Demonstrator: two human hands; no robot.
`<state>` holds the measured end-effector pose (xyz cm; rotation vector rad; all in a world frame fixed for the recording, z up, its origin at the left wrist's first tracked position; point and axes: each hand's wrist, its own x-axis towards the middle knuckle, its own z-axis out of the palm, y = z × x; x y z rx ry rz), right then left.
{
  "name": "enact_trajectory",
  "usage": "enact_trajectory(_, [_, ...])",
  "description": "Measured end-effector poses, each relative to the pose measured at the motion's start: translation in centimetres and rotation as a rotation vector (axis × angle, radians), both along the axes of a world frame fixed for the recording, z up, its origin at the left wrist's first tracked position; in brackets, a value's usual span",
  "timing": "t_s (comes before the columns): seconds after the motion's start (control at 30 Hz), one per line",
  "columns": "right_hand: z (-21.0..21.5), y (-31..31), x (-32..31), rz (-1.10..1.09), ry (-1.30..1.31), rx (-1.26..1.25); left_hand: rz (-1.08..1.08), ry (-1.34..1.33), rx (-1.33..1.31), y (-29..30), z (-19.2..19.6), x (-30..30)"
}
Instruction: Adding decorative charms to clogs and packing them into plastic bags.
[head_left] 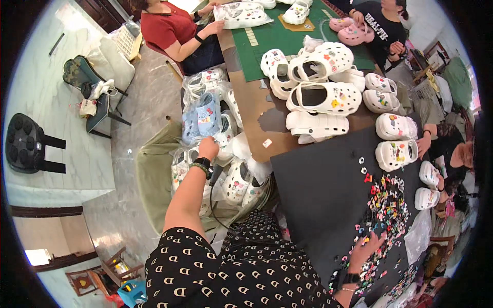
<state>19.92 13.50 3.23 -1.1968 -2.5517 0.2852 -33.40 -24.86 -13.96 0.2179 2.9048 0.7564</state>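
Observation:
My left hand (208,149) reaches down into a heap of bagged clogs, just below a pair of light blue clogs (201,117) in clear plastic. Its fingers look closed, and what they grip is hidden. Around it lie white clogs (238,185) with colourful charms. Over on the black table mat (313,190), my right hand (365,250) rests with fingers spread at the edge of a scattered pile of small colourful shoe charms (387,208). Nothing is held in it.
Decorated white clogs (328,97) stand stacked on the brown board (251,102) ahead. A green mat (257,46) covers the far end. One person in red (167,28) handles bagged clogs; another holds pink clogs (354,33). Olive fabric (154,169) surrounds the heap. A chair (97,97) stands left.

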Motion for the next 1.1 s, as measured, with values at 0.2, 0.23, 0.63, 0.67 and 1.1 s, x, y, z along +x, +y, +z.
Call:
enact_trajectory(0.2, [-0.7, -2.3, -16.0, 0.326, -0.048, -0.172, 0.128, -0.075, -0.103, -0.4, -1.2, -6.2])
enact_trajectory(0.23, [-0.6, -2.8, -18.1, 0.353, -0.086, -0.192, 0.141, -0.071, -0.106, -0.3, -1.5, -7.2])
enact_trajectory(0.63, [-8.4, -5.0, -24.2, 0.371, -0.386, -0.117, 0.206, -0.013, -0.362, 2.4, -1.3, -17.5])
enact_trajectory(0.67, [-8.6, -5.0, -24.1, 0.393, -0.376, -0.092, 0.196, -0.021, -0.376, 2.2, -2.0, -18.0])
enact_trajectory(1.1, [-6.8, -5.8, -26.4, 0.42, -0.426, -0.04, 0.16, -0.062, -0.251, 3.3, -11.8, -26.9])
